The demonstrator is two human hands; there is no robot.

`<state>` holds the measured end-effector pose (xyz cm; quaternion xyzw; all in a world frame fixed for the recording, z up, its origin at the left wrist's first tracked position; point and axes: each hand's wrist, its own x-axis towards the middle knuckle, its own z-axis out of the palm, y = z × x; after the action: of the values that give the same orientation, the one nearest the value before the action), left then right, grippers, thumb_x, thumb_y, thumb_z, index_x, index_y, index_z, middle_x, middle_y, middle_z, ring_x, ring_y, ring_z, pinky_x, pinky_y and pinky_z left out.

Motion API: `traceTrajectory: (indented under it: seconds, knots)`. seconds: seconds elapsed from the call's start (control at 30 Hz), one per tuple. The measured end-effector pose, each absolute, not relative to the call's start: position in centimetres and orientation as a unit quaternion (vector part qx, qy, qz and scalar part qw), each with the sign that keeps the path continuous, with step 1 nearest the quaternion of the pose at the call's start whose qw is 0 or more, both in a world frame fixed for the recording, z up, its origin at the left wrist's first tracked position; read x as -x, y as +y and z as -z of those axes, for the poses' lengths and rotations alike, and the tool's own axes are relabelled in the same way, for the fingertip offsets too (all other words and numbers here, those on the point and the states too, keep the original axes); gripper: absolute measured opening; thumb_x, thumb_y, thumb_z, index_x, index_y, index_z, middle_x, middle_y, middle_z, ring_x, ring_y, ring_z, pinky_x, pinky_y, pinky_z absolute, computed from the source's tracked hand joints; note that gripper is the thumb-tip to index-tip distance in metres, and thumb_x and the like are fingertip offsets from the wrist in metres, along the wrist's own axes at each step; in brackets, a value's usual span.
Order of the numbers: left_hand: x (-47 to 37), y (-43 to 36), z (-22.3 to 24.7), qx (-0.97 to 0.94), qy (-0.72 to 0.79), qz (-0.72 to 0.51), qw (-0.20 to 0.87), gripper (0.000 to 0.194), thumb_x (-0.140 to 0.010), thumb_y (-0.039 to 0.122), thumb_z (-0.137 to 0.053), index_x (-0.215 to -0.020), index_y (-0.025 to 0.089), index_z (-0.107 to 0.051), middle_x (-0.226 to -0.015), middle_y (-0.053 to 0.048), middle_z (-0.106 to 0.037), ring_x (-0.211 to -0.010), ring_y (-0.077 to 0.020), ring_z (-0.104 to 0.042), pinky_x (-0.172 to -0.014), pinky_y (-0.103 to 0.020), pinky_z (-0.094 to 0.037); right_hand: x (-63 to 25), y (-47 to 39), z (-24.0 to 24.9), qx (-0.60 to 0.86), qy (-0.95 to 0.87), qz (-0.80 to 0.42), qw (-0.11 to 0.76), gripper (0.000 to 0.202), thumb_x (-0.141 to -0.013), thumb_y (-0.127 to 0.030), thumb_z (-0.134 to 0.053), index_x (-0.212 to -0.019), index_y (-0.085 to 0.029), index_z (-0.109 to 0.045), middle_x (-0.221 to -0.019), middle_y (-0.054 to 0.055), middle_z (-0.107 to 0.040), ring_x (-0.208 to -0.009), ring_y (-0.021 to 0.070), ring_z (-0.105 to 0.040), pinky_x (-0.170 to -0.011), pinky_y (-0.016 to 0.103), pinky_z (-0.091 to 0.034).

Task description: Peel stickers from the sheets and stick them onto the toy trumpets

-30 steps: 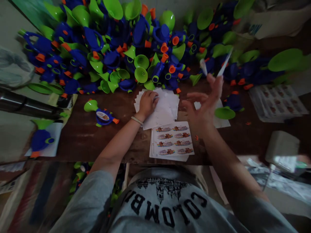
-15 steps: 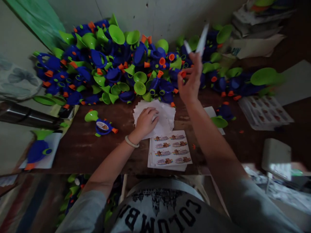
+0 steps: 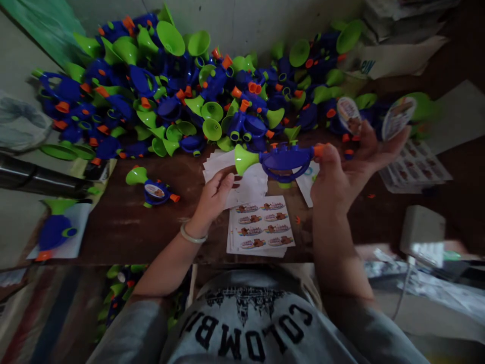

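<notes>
My right hand [image 3: 341, 174] pinches the orange mouthpiece of a blue toy trumpet [image 3: 286, 161], which hangs level above the table with its green bell to the left. Two oval stickers, one sticker [image 3: 349, 115] and a larger-looking sticker [image 3: 398, 117], cling to the raised fingertips of that hand. My left hand [image 3: 216, 198] is just below the green bell, thumb and fingers apart, holding nothing that I can see. Behind it lies a pile of white paper sheets [image 3: 253, 183]. Closer to me is a stack of printed sticker sheets [image 3: 261, 225].
A heap of toy trumpets [image 3: 174, 108] fills the back of the table. One trumpet with an oval sticker [image 3: 154, 191] lies at left, near a dark bottle [image 3: 38, 177]. More sticker sheets [image 3: 415, 167] lie at right, behind a pale box-like object [image 3: 424, 235].
My right hand has come back from the heap, toward me and rightward, bringing a toy trumpet by its mouthpiece. My left hand has lifted off the paper and turned toward the bell.
</notes>
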<state>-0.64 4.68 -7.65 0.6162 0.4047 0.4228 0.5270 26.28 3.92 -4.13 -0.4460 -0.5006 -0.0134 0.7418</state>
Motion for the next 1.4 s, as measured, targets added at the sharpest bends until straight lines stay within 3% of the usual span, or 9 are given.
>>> traceTrajectory:
  seconds: [0.1, 0.23, 0.33, 0.43, 0.53, 0.63, 0.8, 1.07, 1.4]
  knots:
    - [-0.2, 1.8, 7.2, -0.542, 0.285, -0.447, 0.652, 0.067, -0.089, 0.068, -0.078, -0.144, 0.034, -0.059, -0.154, -0.013, -0.066, -0.130, -0.0318, -0.073, -0.096, -0.044, -0.067, -25.5, 2.5, 6.7, 0.456, -0.496, -0.039, 0.738, 0.076, -0.103, -0.039, -0.069, -0.166, -0.048, -0.027, -0.159, 0.010, -0.055, -0.109, 0.0219, -0.077, -0.075, 0.034, -0.070]
    - [-2.1, -1.4, 7.4, -0.467, 0.280, -0.576, 0.610, 0.080, -0.090, 0.062, -0.081, -0.158, 0.053, -0.039, -0.171, -0.004, -0.048, -0.144, -0.0298, -0.065, -0.113, -0.049, -0.062, -23.7, 0.7, 9.0, 0.433, -0.518, -0.114, 0.729, 0.072, -0.105, -0.033, -0.062, -0.165, -0.053, -0.027, -0.163, 0.007, -0.051, -0.097, 0.0176, -0.079, -0.066, 0.032, -0.069]
    - [-2.8, -2.6, 7.2, -0.432, 0.287, -0.585, 0.623, 0.079, -0.093, 0.076, -0.068, -0.161, 0.049, -0.038, -0.175, -0.006, -0.044, -0.152, -0.0332, -0.057, -0.119, -0.053, -0.058, -21.3, -0.8, 9.0, 0.451, -0.520, -0.161, 0.707, 0.070, -0.107, -0.030, -0.056, -0.166, -0.054, -0.025, -0.164, 0.009, -0.051, -0.088, 0.0154, -0.079, -0.064, 0.031, -0.068]
    - [-2.5, -2.8, 7.0, -0.452, 0.257, -0.541, 0.661, 0.075, -0.090, 0.078, -0.070, -0.154, 0.044, -0.051, -0.166, -0.008, -0.056, -0.148, -0.0365, -0.062, -0.113, -0.055, -0.062, -19.1, -2.0, 7.9, 0.464, -0.529, -0.213, 0.677, 0.076, -0.107, -0.029, -0.057, -0.169, -0.049, -0.018, -0.159, 0.012, -0.057, -0.079, 0.0139, -0.076, -0.065, 0.033, -0.069]
    - [-1.9, -2.4, 7.3, -0.455, 0.285, -0.563, 0.628, 0.064, -0.094, 0.076, -0.066, -0.145, 0.038, -0.058, -0.161, -0.009, -0.061, -0.145, -0.0341, -0.064, -0.117, -0.053, -0.059, -18.6, -2.8, 6.3, 0.490, -0.545, -0.141, 0.665, 0.086, -0.101, -0.033, -0.068, -0.171, -0.044, -0.019, -0.151, 0.011, -0.064, -0.106, 0.0219, -0.078, -0.088, 0.043, -0.071]
    - [-1.7, -1.7, 7.7, -0.430, 0.335, -0.583, 0.603, 0.076, -0.087, 0.082, -0.070, -0.146, 0.036, -0.056, -0.171, -0.011, -0.051, -0.149, -0.0360, -0.060, -0.115, -0.050, -0.060, -18.8, -3.2, 4.6, 0.493, -0.518, -0.060, 0.696, 0.087, -0.095, -0.031, -0.076, -0.168, -0.043, -0.030, -0.127, 0.007, -0.074, -0.124, 0.0275, -0.072, -0.106, 0.051, -0.065]
    - [-2.0, -1.2, 7.4, -0.451, 0.263, -0.560, 0.643, 0.086, -0.082, 0.083, -0.075, -0.153, 0.039, -0.052, -0.173, -0.010, -0.048, -0.158, -0.0380, -0.051, -0.124, -0.055, -0.053, -17.6, -3.7, 3.3, 0.448, -0.543, -0.181, 0.687, 0.081, -0.096, -0.027, -0.075, -0.165, -0.046, -0.036, -0.094, -0.002, -0.073, -0.080, 0.0178, -0.075, -0.078, 0.033, -0.070]
    - [-1.8, -1.5, 7.1, -0.513, 0.235, -0.525, 0.637, 0.099, -0.076, 0.070, -0.090, -0.158, 0.043, -0.041, -0.174, -0.010, -0.045, -0.156, -0.0404, -0.053, -0.125, -0.059, -0.052, -16.6, -4.0, 3.7, 0.433, -0.549, -0.237, 0.675, 0.083, -0.093, -0.026, -0.079, -0.163, -0.045, -0.039, -0.094, -0.003, -0.074, -0.081, 0.0155, -0.073, -0.073, 0.027, -0.067]
    - [-1.4, -1.7, 6.2, -0.527, 0.221, -0.517, 0.638, 0.077, -0.085, 0.058, -0.087, -0.151, 0.042, -0.050, -0.168, -0.007, -0.053, -0.155, -0.0379, -0.055, -0.127, -0.061, -0.051, -16.7, -4.3, 3.2, 0.437, -0.557, -0.237, 0.665, 0.080, -0.094, -0.021, -0.077, -0.162, -0.044, -0.041, -0.094, -0.003, -0.074, -0.073, 0.0144, -0.069, -0.061, 0.024, -0.064]
